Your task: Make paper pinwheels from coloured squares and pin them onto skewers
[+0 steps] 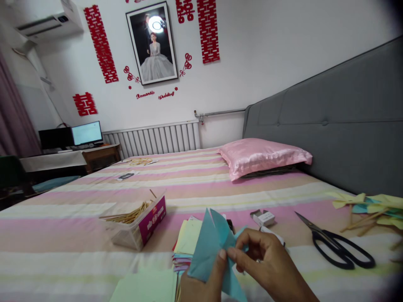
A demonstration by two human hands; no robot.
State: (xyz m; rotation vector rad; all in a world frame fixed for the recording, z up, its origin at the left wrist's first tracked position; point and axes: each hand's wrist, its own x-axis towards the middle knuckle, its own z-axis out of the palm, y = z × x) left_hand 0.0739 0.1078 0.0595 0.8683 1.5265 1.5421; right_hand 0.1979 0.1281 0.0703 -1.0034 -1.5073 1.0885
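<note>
Striped bed (78,235) below "Romantic Wedding" wall lettering (155,95): both hands, left hand (201,281) and right hand (267,264), pinch folded blue paper (210,247); scissors (336,245) lie right of that grip.

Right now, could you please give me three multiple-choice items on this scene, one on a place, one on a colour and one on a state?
1. Where do the scissors lie?
A. on the bed, to the right of the hands
B. on the pillow
C. inside the box of sticks

2. What colour is the folded paper in the hands?
A. red
B. blue
C. black

3. How is the box of sticks?
A. shut with a lid
B. open, with sticks showing
C. tipped upside down

Answers:
1 A: they rest on the striped bed cover, apart from the pink pillow.
2 B: the left hand and right hand pinch a blue sheet between their fingers.
3 B: its top is open and the sticks lie in view.
</note>
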